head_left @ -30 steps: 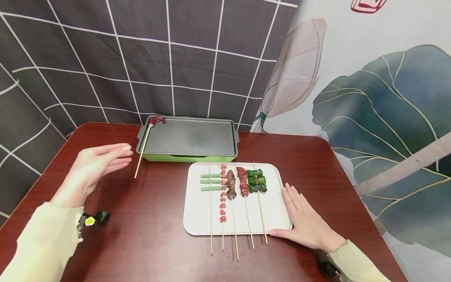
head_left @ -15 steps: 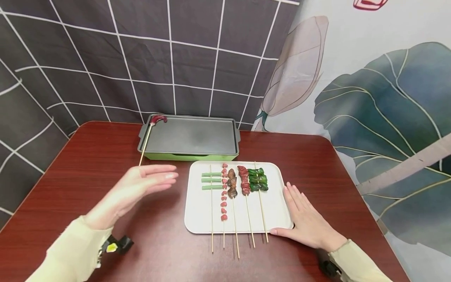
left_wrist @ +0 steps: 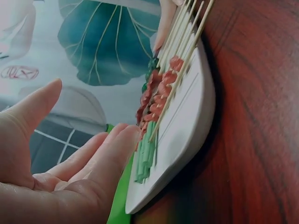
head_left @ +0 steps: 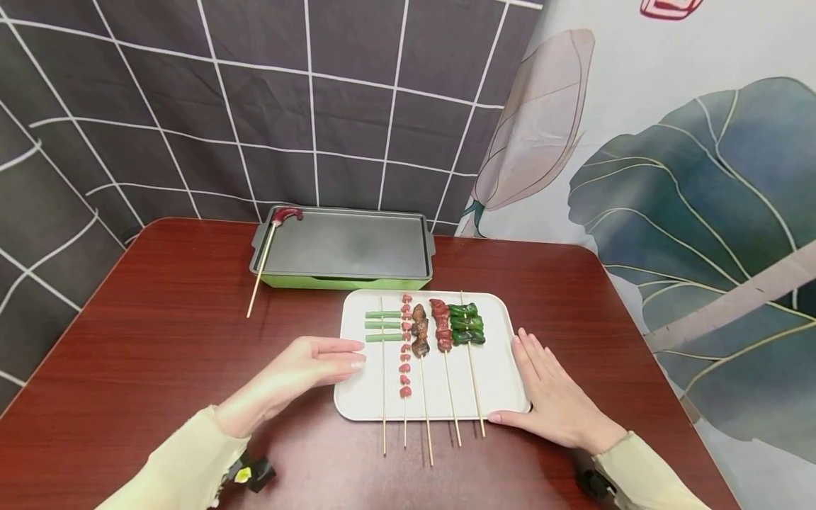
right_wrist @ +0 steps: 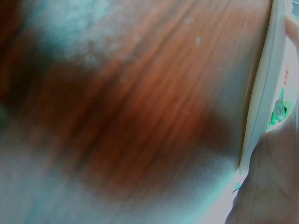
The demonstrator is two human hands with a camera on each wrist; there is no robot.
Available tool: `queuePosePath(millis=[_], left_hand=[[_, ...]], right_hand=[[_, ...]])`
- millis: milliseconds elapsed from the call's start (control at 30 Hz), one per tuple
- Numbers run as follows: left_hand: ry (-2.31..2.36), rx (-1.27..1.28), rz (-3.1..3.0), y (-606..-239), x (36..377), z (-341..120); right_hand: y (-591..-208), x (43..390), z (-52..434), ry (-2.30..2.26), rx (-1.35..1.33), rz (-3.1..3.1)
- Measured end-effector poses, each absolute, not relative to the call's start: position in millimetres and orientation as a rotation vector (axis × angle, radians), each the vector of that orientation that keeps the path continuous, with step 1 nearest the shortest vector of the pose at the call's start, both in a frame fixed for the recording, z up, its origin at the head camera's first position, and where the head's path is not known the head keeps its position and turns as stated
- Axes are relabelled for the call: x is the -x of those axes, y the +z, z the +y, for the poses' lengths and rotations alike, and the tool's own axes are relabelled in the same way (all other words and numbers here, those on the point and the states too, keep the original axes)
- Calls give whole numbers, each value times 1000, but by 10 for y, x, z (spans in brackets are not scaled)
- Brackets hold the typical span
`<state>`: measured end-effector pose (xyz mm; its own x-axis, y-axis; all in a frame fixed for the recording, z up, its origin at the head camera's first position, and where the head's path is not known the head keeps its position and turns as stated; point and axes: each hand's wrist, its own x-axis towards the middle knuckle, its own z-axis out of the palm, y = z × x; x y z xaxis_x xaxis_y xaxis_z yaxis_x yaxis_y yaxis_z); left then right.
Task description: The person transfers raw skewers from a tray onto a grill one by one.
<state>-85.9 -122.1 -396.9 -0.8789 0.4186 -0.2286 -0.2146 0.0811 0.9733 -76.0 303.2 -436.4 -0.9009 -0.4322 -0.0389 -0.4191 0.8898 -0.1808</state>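
A smooth white rounded-corner tray [head_left: 497, 382] lies on the glossy reddish wood-grain surface [head_left: 159, 340], bearing 5 thin wooden skewers [head_left: 423, 397]: 1 of green stalks, 3 of reddish-brown meat pieces, 1 of dark green pepper. The left hand [head_left: 299, 372], fingers straight and together, holds nothing and reaches over the tray's left edge near the green stalk skewer [head_left: 382, 327], while the right hand [head_left: 554, 400] lies flat, fingers spread, against the tray's right edge. Behind the tray sits 1 rectangular green-based griddle [head_left: 347, 248] with a dark flat plate, carrying 1 skewer [head_left: 264, 255] whose stick overhangs the left rim; bare surface lies left of the tray.
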Motion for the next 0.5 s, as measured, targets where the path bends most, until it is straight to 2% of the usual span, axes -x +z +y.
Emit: queuePosePath(millis=[500], left_hand=[[1764,-197,1875,-4086,688,-982]], right_hand=[[-4384,761,3039,-275,684,2983]])
